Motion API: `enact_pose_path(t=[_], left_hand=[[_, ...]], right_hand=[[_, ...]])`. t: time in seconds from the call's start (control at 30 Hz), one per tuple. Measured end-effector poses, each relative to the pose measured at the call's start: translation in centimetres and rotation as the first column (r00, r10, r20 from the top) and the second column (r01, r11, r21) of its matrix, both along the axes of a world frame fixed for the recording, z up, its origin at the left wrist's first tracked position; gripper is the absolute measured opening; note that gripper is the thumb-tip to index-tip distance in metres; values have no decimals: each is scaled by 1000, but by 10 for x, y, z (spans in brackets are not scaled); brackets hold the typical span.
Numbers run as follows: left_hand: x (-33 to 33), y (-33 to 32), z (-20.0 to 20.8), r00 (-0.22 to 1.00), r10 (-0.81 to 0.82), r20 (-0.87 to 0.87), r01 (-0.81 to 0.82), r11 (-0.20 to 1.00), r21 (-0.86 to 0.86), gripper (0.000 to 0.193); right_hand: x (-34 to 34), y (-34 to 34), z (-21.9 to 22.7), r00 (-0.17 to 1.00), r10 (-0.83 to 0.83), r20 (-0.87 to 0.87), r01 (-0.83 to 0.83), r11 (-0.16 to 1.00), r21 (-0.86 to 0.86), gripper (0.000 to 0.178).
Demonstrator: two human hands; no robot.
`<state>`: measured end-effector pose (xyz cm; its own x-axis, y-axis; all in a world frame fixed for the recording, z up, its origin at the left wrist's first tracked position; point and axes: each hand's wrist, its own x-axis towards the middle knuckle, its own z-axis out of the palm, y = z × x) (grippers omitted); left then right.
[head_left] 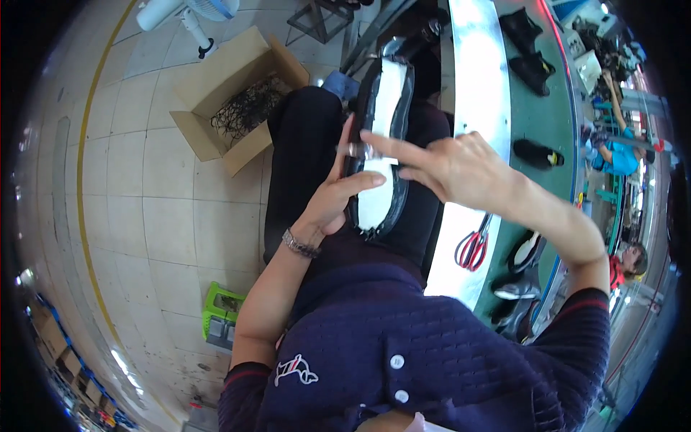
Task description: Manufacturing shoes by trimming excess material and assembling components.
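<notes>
Seated beside the worktop [475,93], the left hand [332,201] clasps a black shoe [381,144] (sole up, on the lap) while the right hand [450,165], fingers extended, presses it; a loosened clasp could let it slide floorward.

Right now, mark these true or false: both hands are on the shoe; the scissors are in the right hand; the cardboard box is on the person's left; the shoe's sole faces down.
1. Both hands on the shoe: true; left hand and right hand touch it.
2. Scissors in the right hand: false; they lie on the workbench.
3. Cardboard box on the person's left: true, on the floor.
4. Sole faces down: false; the white underside faces up.
</notes>
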<state>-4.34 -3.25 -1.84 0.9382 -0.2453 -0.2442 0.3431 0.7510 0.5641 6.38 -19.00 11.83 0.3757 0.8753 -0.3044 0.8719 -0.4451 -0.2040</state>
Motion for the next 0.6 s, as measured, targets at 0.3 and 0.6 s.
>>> enact_pose_path(t=[0.3, 0.6], left_hand=[[-7, 6, -10, 992, -108, 65, 107, 994, 26, 98], [-25, -23, -5, 980, 193, -39, -191, 981, 41, 75]], right_hand=[[-21, 3, 4, 993, 6, 114, 19, 976, -216, 69], [-18, -2, -8, 991, -135, 16, 136, 987, -84, 67]])
